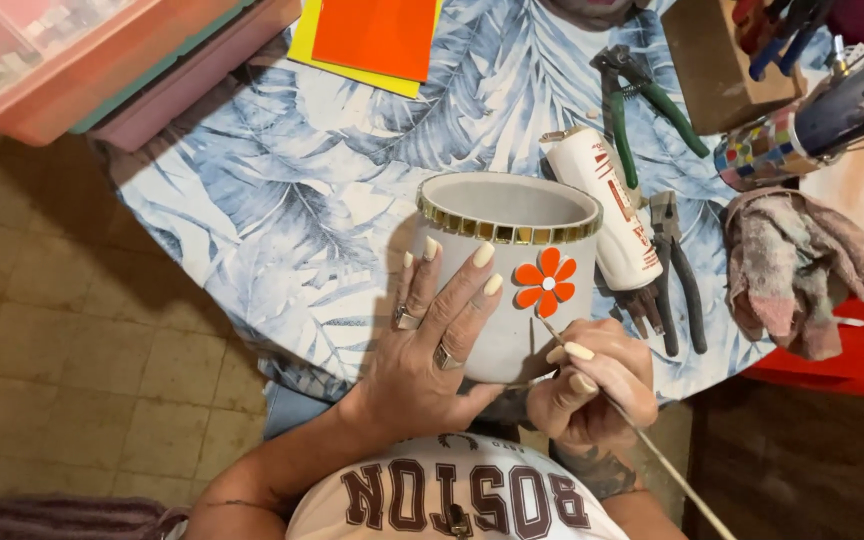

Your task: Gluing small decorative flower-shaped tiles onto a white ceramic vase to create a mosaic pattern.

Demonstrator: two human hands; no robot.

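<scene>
My left hand [430, 340] wraps around the side of a grey cylindrical pot [508, 290], holding it tilted at the table's near edge. The pot has a band of small gold mosaic tiles [507, 228] under its rim and an orange tile flower [545, 282] with a white centre on its side. My right hand [592, 390] pinches a thin wooden stick [602, 390] whose tip touches the pot just below the flower.
On the leaf-print tablecloth [302, 200] lie a white glue bottle [607, 215], green-handled pliers [642, 105], black nippers [677, 270], a crumpled rag [797, 270], orange and yellow sheets [372, 40], a mosaic cup of tools [782, 140] and plastic bins [82, 60]. A red box [852, 350] sits at the right.
</scene>
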